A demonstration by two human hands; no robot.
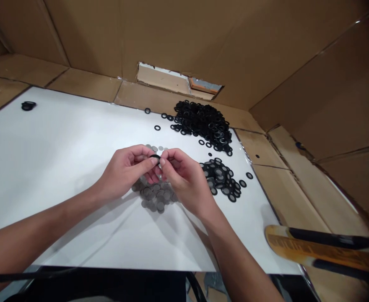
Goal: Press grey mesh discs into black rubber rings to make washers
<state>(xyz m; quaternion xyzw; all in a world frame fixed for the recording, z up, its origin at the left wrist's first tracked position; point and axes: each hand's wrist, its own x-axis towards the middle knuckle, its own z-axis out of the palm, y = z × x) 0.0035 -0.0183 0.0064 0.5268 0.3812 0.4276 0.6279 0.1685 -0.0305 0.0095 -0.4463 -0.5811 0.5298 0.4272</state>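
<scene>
Small black rubber ring (154, 157), held above the middle of a white board (42, 142), pinched between both hands. Left hand (124, 171): fingers curled inward and nearly closed, fingertips and thumb against the ring from one side. Right hand (183, 178): thumb and forefinger closed on the ring from the other side, remaining fingers loosely folded. Whether anything sits inside the ring: impossible to tell, fingers in the way. Directly under the hands, a loose pile of flat grey discs (155, 197). Just beside the right hand, a cluster of black rings with grey centres (219, 178). Farther back, a large heap of plain black rings (201, 121), with a few strays nearby. Around the board, brown cardboard walls (172, 37). Lower right, a blurred orange-and-black strip (323, 249).
</scene>
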